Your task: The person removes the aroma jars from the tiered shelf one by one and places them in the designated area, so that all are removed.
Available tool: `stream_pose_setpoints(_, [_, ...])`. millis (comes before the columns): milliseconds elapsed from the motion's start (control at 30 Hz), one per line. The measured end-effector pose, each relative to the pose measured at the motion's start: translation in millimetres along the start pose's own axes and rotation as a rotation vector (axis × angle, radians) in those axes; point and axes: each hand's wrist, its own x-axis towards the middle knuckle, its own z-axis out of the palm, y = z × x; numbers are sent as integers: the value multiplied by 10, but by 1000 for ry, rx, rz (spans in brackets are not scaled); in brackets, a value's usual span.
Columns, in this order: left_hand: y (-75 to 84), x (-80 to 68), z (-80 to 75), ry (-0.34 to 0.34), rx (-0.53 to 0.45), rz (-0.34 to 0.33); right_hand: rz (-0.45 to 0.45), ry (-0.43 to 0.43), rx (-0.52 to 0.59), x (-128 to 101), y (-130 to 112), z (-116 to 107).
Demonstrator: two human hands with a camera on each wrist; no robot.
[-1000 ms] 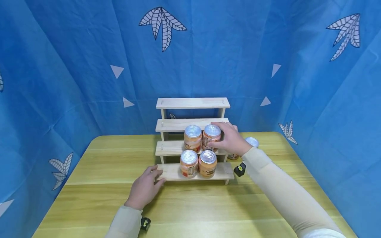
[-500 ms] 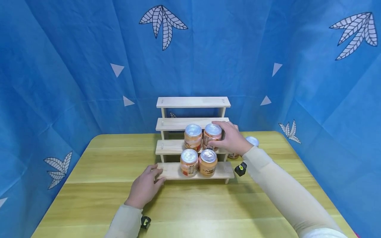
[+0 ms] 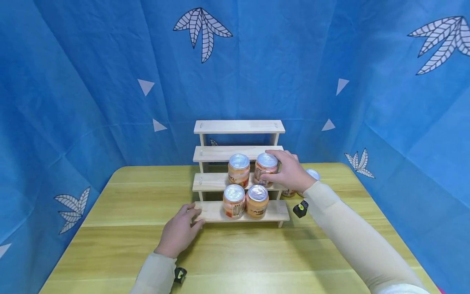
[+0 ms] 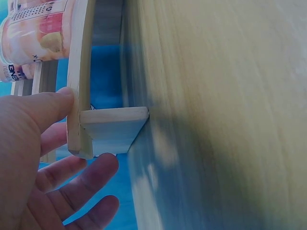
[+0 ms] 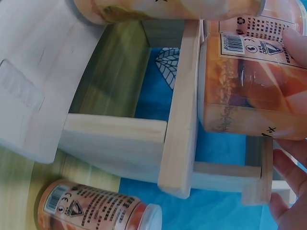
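Observation:
A pale wooden stepped stand [image 3: 238,127] rises in tiers at the table's middle. My left hand [image 3: 178,232] holds the left end of its lowest board, the thumb [image 4: 55,103] on the board and other fingers loosely spread. On the second tier, my right hand [image 3: 291,173] grips an orange fruit jar [image 3: 267,161] with a silver lid, thumb on its front. The right wrist view shows that jar [image 5: 249,91] upright by the board's end. Another jar [image 3: 239,171] stands left of it. Two jars [image 3: 234,201] sit side by side on the lowest tier.
Behind the right hand, more jars [image 3: 313,174] stand on the table, partly hidden by the hand and stand. A wooden table [image 3: 227,261] extends in front. Blue patterned cloth [image 3: 293,61] hangs behind and at both sides.
The right hand has shifted the gripped jar slightly to the right along the second tier, so a narrow gap separates it from its neighbour. My left hand stays in place.

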Motion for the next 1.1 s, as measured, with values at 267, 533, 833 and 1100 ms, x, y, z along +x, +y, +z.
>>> stream_pose_setpoints(267, [63,-6,-27,10,7,7,22,0,16,-52,35,-81])
stream_pose_setpoints(533, [93,-12,-31,-2,4,7,49,-12,-1,-131,85,-200])
stream_pose_setpoints(833, [46,-75,-17,-11,14,-6,98,-22,-20,-223,111,-235])
stream_pose_setpoints(1100, [61,-31,-24,20,2,29,111,15,-30,-275,159,-317])
